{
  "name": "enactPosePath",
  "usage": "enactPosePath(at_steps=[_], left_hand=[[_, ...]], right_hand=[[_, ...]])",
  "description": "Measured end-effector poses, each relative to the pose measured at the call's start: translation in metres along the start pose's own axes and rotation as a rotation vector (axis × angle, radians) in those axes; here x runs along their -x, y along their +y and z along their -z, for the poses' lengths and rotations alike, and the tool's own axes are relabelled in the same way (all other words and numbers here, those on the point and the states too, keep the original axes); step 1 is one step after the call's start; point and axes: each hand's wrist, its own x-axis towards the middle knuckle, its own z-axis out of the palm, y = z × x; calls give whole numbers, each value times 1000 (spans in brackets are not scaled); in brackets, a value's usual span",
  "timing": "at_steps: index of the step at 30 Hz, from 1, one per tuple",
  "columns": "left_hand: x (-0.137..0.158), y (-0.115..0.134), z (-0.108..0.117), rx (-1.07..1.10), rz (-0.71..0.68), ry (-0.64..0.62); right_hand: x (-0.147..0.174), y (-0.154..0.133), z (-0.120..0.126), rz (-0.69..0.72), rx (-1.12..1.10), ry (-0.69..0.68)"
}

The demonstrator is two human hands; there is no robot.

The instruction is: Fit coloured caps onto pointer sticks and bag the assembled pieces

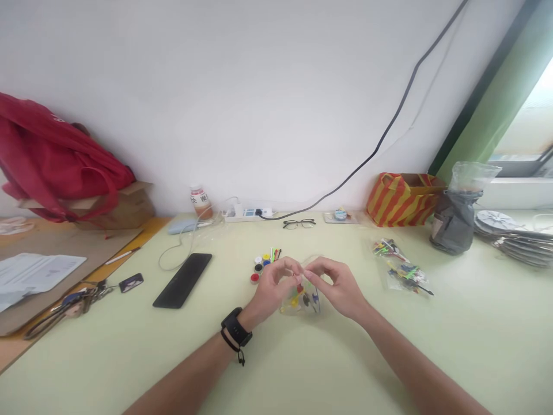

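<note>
Both my hands meet over the middle of the table, pinching the top edge of a clear plastic bag (301,301). Small yellow, red and dark pieces show through it. My left hand (276,282), with a black watch on its wrist, has thumb and forefinger closed on the bag's edge. Close beside it, my right hand (339,285) pinches the same edge. Just behind my left hand lie several small round pieces, among them a red one (254,278), plus thin coloured sticks (275,253). My fingers partly hide the bag's opening.
On the right lie filled clear bags (404,268), near a striped bag (400,199), a grey bag (453,222) and stacked discs (527,242). A black phone (182,280), keys (82,300) and a bottle (201,202) are on the left. Glasses (299,223) and a power strip (248,214) sit along the wall.
</note>
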Motion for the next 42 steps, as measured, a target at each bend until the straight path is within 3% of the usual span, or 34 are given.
enactPosePath(at_steps=[7, 10, 13, 16, 21, 27, 32, 37, 42], left_hand=[[-1, 3, 11, 78, 123, -130], [-2, 1, 13, 113, 127, -69], [-3, -3, 12, 134, 111, 27], [-3, -6, 13, 127, 136, 14], [-1, -7, 16, 143, 213, -47], [0, -5, 14, 111, 215, -83], [-1, -7, 17, 77, 294, -83], [-3, -8, 19, 96, 218, -63], [-2, -8, 13, 13, 202, -1]], right_hand=[[-1, 5, 5, -64, -80, 91], [-1, 6, 9, -113, -112, 98], [0, 8, 6, -131, -138, 7], [2, 13, 1, -139, -164, -35], [2, 21, -3, -157, -170, 38], [4, 22, -8, -160, -188, -45], [3, 22, -4, -159, -176, 36], [0, 23, 4, -192, -175, 56], [2, 25, -3, -203, -208, -17]])
